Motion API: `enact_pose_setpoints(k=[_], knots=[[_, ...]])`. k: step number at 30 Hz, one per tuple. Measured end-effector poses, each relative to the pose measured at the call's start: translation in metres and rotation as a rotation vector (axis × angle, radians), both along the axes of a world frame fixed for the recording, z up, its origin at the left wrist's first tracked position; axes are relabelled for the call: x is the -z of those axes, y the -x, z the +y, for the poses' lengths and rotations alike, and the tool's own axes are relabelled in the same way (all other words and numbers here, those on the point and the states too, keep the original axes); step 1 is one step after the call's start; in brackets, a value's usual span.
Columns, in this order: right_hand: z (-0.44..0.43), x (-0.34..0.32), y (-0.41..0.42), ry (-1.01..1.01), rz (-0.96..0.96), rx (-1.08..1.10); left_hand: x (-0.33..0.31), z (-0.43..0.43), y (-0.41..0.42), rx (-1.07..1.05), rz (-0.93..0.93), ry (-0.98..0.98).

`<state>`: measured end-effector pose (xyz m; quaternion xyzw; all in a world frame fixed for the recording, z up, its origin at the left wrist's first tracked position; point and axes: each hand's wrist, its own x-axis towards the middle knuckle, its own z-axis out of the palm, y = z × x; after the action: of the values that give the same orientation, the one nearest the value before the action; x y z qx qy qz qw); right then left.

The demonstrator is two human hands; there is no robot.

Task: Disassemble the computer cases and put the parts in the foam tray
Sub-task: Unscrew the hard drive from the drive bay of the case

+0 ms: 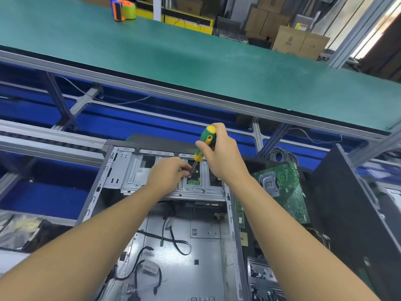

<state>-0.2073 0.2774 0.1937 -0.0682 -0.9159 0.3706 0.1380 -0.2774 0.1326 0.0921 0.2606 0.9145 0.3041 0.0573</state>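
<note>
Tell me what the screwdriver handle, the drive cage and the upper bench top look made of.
Screwdriver handle: likely moulded plastic or rubber, green and yellow, dull sheen.
Drive cage: bare sheet steel, probably; grey, stamped ribs and holes.
Bench top: matte green mat, perhaps rubber; no glare.

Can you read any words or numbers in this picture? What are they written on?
Nothing here is clear enough to read.
Brown cardboard box: a round printed mark, too blurred to read.
White and orange sticker behind that box: too small to read.
Green circuit board: tiny print, too small to read.
Green and yellow screwdriver: no writing that I can make out.
</note>
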Motion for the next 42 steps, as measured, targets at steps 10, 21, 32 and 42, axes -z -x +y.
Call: enact_pose_setpoints(k=[10,21,32,42], knots=[[0.001,-0.003,0.004,0.003,0.0,0.023,-0.001,0.002,0.002,-0.031,-0.044,0.016],[-0.007,-0.024,0.006,-0.233,-0.165,-0.16,-0.001,-0.005,0.011,0.056,-0.061,-0.027],[-0.001,-0.055,0.033,-0.269,-0.43,-0.354,-0.047,-0.019,0.022,0.334,-0.532,-0.62],[-0.016,-0.05,0.032,-0.417,-0.393,0.055,-0.039,0.004,0.004,0.173,-0.171,-0.46]])
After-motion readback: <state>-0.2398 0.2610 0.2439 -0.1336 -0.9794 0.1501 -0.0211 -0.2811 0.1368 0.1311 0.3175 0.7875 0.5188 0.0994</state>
